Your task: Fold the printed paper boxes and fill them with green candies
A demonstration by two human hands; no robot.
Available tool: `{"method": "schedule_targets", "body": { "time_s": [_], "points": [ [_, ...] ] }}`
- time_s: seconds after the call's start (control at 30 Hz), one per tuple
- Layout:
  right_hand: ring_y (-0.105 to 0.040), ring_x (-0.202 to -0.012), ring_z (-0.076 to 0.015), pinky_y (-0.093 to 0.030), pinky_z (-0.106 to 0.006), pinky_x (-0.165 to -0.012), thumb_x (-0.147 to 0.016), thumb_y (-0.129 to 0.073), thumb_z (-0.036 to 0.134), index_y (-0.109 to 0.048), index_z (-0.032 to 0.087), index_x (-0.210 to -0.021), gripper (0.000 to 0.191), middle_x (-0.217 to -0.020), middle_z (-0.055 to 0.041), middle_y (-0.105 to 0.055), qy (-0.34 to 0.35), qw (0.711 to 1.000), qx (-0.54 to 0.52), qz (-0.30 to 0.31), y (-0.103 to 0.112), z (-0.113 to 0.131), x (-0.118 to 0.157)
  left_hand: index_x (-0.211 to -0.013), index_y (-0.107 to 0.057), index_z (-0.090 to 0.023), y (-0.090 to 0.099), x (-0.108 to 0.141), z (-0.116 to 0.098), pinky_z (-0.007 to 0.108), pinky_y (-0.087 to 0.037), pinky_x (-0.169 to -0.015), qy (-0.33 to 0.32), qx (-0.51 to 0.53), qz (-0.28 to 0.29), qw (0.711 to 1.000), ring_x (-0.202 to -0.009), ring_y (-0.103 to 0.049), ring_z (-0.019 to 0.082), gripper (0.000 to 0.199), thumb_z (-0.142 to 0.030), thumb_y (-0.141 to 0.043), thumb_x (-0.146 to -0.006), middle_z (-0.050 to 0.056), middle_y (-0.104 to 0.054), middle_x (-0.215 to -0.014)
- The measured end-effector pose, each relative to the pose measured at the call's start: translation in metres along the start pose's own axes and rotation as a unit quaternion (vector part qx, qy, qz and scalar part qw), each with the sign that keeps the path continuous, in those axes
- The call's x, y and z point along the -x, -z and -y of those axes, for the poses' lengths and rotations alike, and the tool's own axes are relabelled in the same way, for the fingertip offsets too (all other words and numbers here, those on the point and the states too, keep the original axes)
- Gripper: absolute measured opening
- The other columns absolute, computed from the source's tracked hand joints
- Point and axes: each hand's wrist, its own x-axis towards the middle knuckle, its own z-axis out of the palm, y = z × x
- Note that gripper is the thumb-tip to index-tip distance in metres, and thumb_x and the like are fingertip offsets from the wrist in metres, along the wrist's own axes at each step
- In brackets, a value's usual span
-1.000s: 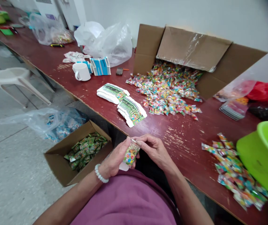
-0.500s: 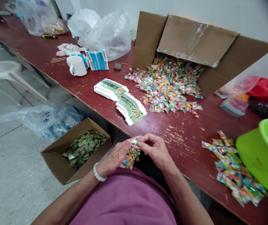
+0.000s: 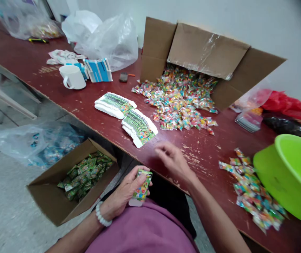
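My left hand [image 3: 130, 186] is wrapped round a small green printed box [image 3: 142, 186], whose white flap sticks out at the bottom. My right hand [image 3: 171, 160] is over the table's front edge, apart from the box, its fingers loosely curled with nothing visible in them. Just beyond it, two fanned stacks of flat green-and-white cartons lie on the red table, a nearer stack [image 3: 139, 126] and a farther stack [image 3: 115, 104]. Wrapped candies [image 3: 182, 102] spill out of a large cardboard box [image 3: 208, 49] lying open behind them.
A carton of green packets [image 3: 87, 172] stands at lower left, beside a clear bag of blue packets [image 3: 58, 144]. A green basin [image 3: 289, 179] and a candy pile [image 3: 255, 189] are at right. A white mug [image 3: 72, 77] and plastic bags [image 3: 108, 38] sit farther back.
My right hand has let go of the green box and moved away toward the table. My left hand keeps the box, now lower and more upright. The view has shifted slightly.
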Motion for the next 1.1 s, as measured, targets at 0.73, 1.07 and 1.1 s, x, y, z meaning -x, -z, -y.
{"method": "schedule_targets", "body": {
  "time_s": [0.73, 1.07, 1.1],
  "points": [
    [-0.062, -0.092, -0.0267, -0.052, -0.04, -0.084, -0.093, -0.055, 0.025, -0.064, 0.017, -0.113, 0.024, -0.103, -0.0127, -0.065, 0.039, 0.968, 0.24, -0.058, 0.026, -0.072, 0.008, -0.114, -0.052, -0.02, 0.084, 0.01, -0.024, 0.025, -0.048, -0.063, 0.041, -0.112, 0.05, 0.992, -0.078, -0.067, 0.018, 0.037, -0.032, -0.066, -0.082, 0.007, -0.068, -0.101],
    [-0.064, -0.079, -0.0222, -0.049, -0.033, -0.075, -0.072, -0.074, 0.025, -0.069, 0.02, -0.103, 0.032, -0.081, -0.0036, -0.069, -0.145, 0.985, 0.093, -0.018, 0.042, -0.076, -0.013, -0.117, -0.043, -0.02, 0.014, -0.008, -0.015, 0.021, -0.044, -0.049, -0.039, -0.151, 0.028, 0.987, -0.055, -0.059, 0.011, 0.042, -0.022, -0.057, -0.077, -0.001, -0.062, -0.081],
    [-0.065, -0.076, -0.0207, -0.05, -0.032, -0.071, -0.072, -0.075, 0.027, -0.068, 0.019, -0.105, 0.034, -0.08, -0.0029, -0.069, -0.157, 0.985, 0.07, -0.028, 0.041, -0.077, -0.013, -0.119, -0.043, -0.021, 0.013, -0.007, -0.015, 0.022, -0.045, -0.049, -0.048, -0.153, 0.019, 0.987, -0.055, -0.059, 0.011, 0.045, -0.021, -0.056, -0.076, -0.002, -0.062, -0.081]
  ]
}}
